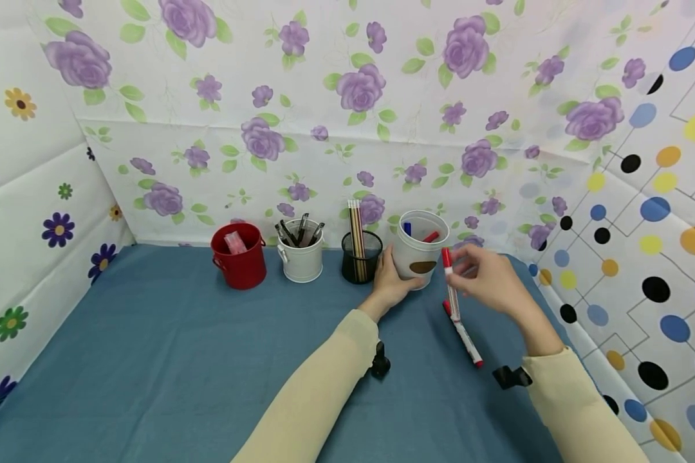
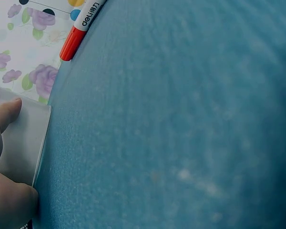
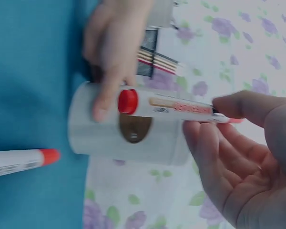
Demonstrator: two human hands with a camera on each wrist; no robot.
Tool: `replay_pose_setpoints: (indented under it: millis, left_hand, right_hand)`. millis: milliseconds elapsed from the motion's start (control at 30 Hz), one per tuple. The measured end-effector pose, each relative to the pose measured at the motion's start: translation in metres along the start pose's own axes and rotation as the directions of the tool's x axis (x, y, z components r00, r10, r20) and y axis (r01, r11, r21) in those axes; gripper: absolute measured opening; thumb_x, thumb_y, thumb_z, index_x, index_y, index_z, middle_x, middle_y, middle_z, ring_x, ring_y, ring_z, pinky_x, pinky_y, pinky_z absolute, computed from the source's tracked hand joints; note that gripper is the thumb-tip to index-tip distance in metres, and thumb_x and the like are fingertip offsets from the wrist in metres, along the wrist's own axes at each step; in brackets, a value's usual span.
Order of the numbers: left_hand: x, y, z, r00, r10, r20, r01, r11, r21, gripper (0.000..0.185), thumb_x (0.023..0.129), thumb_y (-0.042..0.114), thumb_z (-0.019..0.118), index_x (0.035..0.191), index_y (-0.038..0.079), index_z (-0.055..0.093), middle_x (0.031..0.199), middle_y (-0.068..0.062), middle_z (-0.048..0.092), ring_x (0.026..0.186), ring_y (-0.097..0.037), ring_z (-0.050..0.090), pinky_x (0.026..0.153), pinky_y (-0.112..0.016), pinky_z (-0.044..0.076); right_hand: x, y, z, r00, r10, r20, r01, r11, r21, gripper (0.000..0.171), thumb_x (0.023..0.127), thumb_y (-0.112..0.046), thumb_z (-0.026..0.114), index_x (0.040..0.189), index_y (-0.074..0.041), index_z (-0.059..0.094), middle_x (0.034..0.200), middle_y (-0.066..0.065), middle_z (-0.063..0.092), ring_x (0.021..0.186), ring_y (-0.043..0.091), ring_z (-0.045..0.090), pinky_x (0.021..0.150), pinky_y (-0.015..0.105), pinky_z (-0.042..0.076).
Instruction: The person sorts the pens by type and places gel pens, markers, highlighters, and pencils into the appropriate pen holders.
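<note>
My left hand [image 1: 390,278] grips the side of a white cup [image 1: 421,254] with a brown oval mark, which stands on the blue cloth and holds a blue and a red marker. Just right of the cup, my right hand [image 1: 462,273] pinches a white marker with a red cap [image 1: 447,259], cap up. A second red-tipped marker [image 1: 466,339] lies on the cloth below it. In the right wrist view the held marker [image 3: 171,105] crosses in front of the cup [image 3: 128,138], pinched by my right hand [image 3: 207,115]. The left wrist view shows my fingers [image 2: 4,117] on the cup wall [image 2: 24,143].
Left of the white cup stand a black mesh cup [image 1: 361,257] of pencils, a white bucket [image 1: 302,257] of black pens and a red bucket [image 1: 239,260]. Flowered and dotted walls close in the blue cloth [image 1: 168,360] on three sides.
</note>
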State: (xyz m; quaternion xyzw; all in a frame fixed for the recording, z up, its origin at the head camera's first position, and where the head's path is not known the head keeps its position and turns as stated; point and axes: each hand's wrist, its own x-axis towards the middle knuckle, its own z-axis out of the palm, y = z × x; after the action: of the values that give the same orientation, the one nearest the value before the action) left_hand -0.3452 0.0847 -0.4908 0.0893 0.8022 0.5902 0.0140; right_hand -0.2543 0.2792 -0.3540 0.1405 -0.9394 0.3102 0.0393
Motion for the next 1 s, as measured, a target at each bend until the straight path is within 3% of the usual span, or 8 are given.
replay_pose_setpoints:
  millis: [200, 433, 700, 1000]
  left_hand:
    - [0.001, -0.001, 0.001, 1.0, -0.007, -0.005, 0.007, 1.0, 0.002, 0.113, 0.088, 0.028, 0.09, 0.171, 0.018, 0.014, 0.173, -0.013, 0.025, 0.157, -0.034, 0.031, 0.128, -0.052, 0.029]
    - [0.007, -0.006, 0.003, 0.999, -0.053, 0.012, 0.053, 0.999, 0.008, 0.114, 0.089, 0.03, 0.089, 0.171, 0.022, 0.012, 0.174, -0.009, 0.021, 0.159, -0.03, 0.027, 0.129, -0.05, 0.027]
    - [0.01, -0.009, 0.005, 0.998, -0.061, 0.012, 0.061, 0.998, 0.001, 0.114, 0.088, 0.028, 0.09, 0.171, 0.023, 0.013, 0.174, -0.008, 0.022, 0.158, -0.03, 0.028, 0.129, -0.05, 0.027]
    - [0.006, -0.005, 0.003, 0.999, -0.033, 0.005, 0.033, 0.999, -0.002, 0.113, 0.089, 0.028, 0.089, 0.171, 0.018, 0.013, 0.173, -0.012, 0.023, 0.157, -0.033, 0.03, 0.128, -0.052, 0.028]
  right_hand:
    - [0.021, -0.019, -0.019, 0.984, -0.01, -0.178, 0.021, 0.998, 0.063, 0.038, 0.102, -0.026, 0.074, 0.133, -0.006, 0.064, 0.107, 0.015, 0.076, 0.086, 0.028, 0.077, 0.065, 0.027, 0.062]
    - [0.051, -0.036, -0.03, 0.931, -0.02, -0.365, 0.053, 0.995, 0.081, 0.036, 0.101, -0.028, 0.074, 0.131, -0.009, 0.066, 0.108, 0.014, 0.075, 0.089, 0.029, 0.076, 0.065, 0.013, 0.056]
    - [0.076, -0.041, -0.029, 0.898, -0.005, -0.44, 0.076, 0.987, 0.144, 0.035, 0.099, -0.024, 0.072, 0.13, -0.008, 0.067, 0.106, 0.014, 0.075, 0.076, 0.002, 0.069, 0.063, 0.015, 0.057]
    - [0.093, -0.034, -0.021, 0.866, -0.002, -0.5, 0.093, 0.983, 0.158, 0.032, 0.098, -0.022, 0.072, 0.125, -0.005, 0.069, 0.103, 0.017, 0.075, 0.075, 0.009, 0.071, 0.062, 0.011, 0.055]
